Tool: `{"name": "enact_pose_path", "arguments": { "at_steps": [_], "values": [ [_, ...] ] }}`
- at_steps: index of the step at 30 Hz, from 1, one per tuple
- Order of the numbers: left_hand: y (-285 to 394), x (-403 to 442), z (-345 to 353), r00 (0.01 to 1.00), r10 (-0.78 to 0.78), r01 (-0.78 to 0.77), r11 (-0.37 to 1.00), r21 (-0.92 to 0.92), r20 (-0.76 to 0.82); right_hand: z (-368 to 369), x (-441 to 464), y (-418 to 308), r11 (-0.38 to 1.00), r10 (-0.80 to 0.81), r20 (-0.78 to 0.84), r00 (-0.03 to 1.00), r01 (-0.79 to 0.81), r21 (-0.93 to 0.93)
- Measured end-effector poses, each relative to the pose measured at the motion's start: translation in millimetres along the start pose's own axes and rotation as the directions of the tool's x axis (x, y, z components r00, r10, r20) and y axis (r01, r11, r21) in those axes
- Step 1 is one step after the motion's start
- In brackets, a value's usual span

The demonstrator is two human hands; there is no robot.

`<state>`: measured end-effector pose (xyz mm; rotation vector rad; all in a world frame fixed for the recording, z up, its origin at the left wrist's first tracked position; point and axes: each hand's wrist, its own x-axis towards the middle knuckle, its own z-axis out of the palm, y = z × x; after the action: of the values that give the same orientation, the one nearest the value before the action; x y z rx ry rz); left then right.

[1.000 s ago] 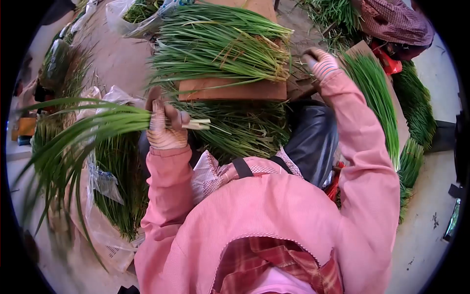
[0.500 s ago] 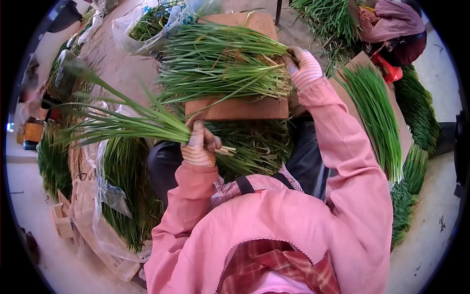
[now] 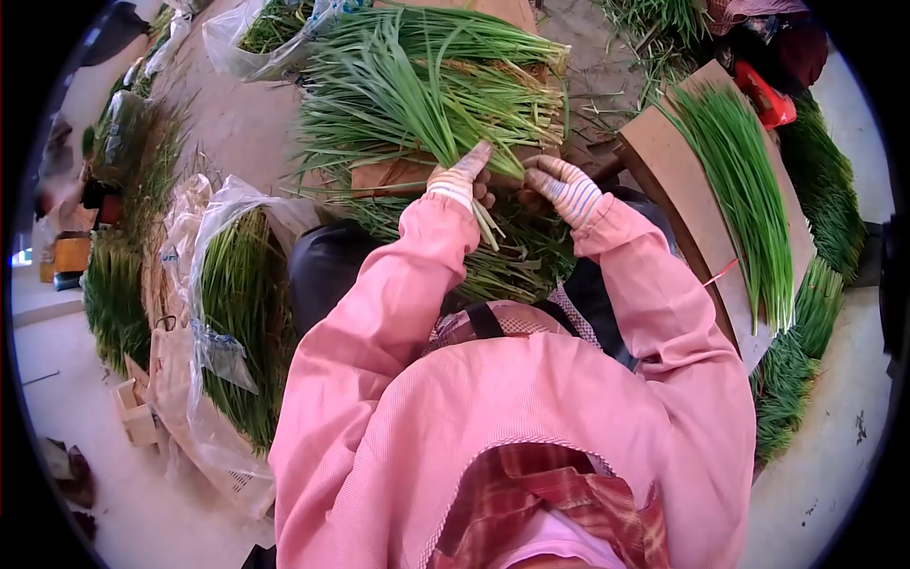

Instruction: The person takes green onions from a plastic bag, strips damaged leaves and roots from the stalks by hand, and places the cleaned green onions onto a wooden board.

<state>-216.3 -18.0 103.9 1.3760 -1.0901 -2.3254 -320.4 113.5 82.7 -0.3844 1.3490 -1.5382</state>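
My left hand [image 3: 462,180], in a striped glove with bare fingertips, is closed round the lower part of a bunch of long green stalks [image 3: 417,104]. Their pale ends stick out below the fist, and the leaves point up over a larger pile of stalks [image 3: 341,123] on a brown board [image 3: 379,176]. Just to the right, my right hand [image 3: 563,187] has its fingers pinched at the base of some green stalks [image 3: 500,163] that lean toward the left hand. More loose stalks lie below both hands, between the knees.
Neat stalks [image 3: 744,199] lie on a tilted board [image 3: 664,161] at the right, with more bundles [image 3: 810,322] beyond. Plastic-wrapped stalks [image 3: 237,313] stand at the left, and a plastic bag [image 3: 227,43] at the upper left. Another person [image 3: 791,47] is at the upper right.
My left hand has swung right with its bunch, whose leaves now point up instead of left. My right hand has come down from the pile's right end, close beside the left.
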Motion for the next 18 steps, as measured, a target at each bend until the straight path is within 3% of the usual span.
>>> {"name": "enact_pose_path", "arguments": {
  "at_steps": [4, 6, 7, 8, 10, 14, 15, 16, 18],
  "values": [
    [-2, 14, 0, 0.997, -0.055, 0.056, 0.998, 0.033, -0.046, 1, 1, -7, 0.992, 0.088, 0.059, 0.994, -0.083, -0.091],
    [-3, 10, -2, 0.997, -0.033, 0.039, 0.996, 0.085, -0.072, 13, 5, -16, 0.939, 0.115, 0.069, 0.991, -0.086, -0.333],
    [-9, 9, -7, 1.000, 0.015, -0.015, 1.000, -0.008, 0.025, 10, 20, 9, 0.991, -0.001, 0.048, 0.999, 0.007, -0.132],
    [-9, 7, -8, 1.000, 0.017, -0.017, 1.000, -0.001, 0.018, 9, 26, 12, 0.991, 0.075, 0.003, 0.997, -0.075, -0.109],
    [-10, 2, -13, 0.996, 0.060, -0.064, 0.996, -0.058, -0.064, 18, 34, 19, 0.989, 0.110, -0.032, 0.993, -0.106, 0.107],
    [-5, -4, -23, 0.978, 0.160, -0.169, 0.984, -0.064, -0.131, 29, 40, 18, 0.964, 0.157, -0.103, 0.982, -0.130, 0.230],
    [-2, -6, -23, 0.972, 0.183, -0.190, 0.981, -0.040, -0.144, 24, 50, 26, 0.970, 0.150, -0.106, 0.983, -0.126, 0.207],
    [1, -3, -26, 0.971, 0.205, -0.210, 0.977, -0.027, -0.126, 25, 50, 20, 0.991, 0.129, -0.087, 0.988, -0.126, 0.037],
    [4, 0, -30, 0.964, 0.221, -0.232, 0.971, -0.060, -0.145, 30, 61, 21, 0.995, -0.025, -0.056, 0.998, 0.019, -0.095]
  ]
}}
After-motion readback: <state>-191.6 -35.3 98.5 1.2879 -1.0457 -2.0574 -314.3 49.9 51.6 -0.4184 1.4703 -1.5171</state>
